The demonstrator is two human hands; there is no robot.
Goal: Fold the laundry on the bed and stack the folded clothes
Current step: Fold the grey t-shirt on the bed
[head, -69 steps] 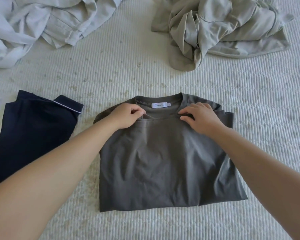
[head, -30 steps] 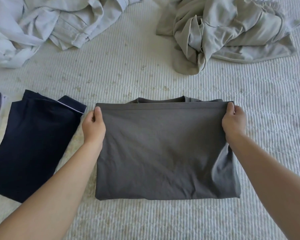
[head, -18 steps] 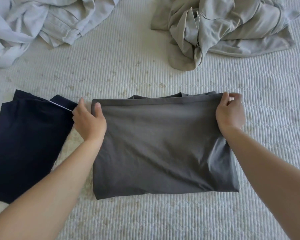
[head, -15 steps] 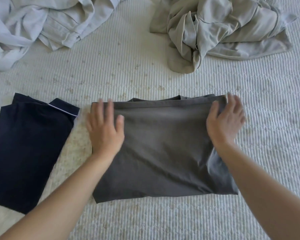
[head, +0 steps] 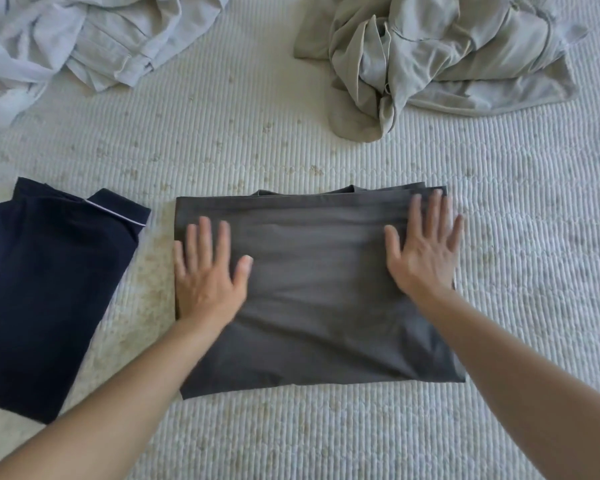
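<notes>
Palms flat, fingers spread, the left hand [head: 207,271] and right hand [head: 423,251] press the folded grey T-shirt [head: 312,292] at frame centre on the bed [head: 326,438]. Soft, light, floppy cloth: probably best lifted from underneath both side edges.

Light: soft, even daylight, bright across the bed [head: 326,98].
Shadows: faint and short, under the folds of the crumpled clothes at the bed's far edge.
Glare: the pale cover looks slightly washed out.
Blur: fingers of the right hand [head: 426,251] smeared by motion; the left hand [head: 208,271] slightly soft.
Distortion: wide-angle bowing toward the corners.
</notes>
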